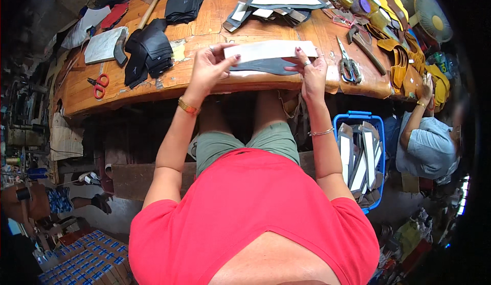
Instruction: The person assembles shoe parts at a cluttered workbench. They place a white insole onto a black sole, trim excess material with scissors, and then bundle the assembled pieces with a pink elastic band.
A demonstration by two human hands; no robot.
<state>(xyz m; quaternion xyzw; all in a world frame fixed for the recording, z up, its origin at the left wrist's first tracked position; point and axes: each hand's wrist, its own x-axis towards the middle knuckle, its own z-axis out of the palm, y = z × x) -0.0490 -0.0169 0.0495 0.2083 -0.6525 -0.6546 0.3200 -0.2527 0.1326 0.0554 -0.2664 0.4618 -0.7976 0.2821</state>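
Above the front edge of the wooden table, a white strip stretches between my hands. My left hand pinches its left end between thumb and fingers. At the other end, my right hand is closed on the strip, its thumb on the near face. A dark grey curved piece shows just under the strip. Its right tip lies by my right fingers; whether they also grip it I cannot tell. Farther back is a pile of dark pieces with white strips on them.
Scissors and a hammer lie right of my hands. Stacked black pieces and red-handled scissors are at left. A blue basket of similar pieces stands beside me; a co-worker sits beyond it.
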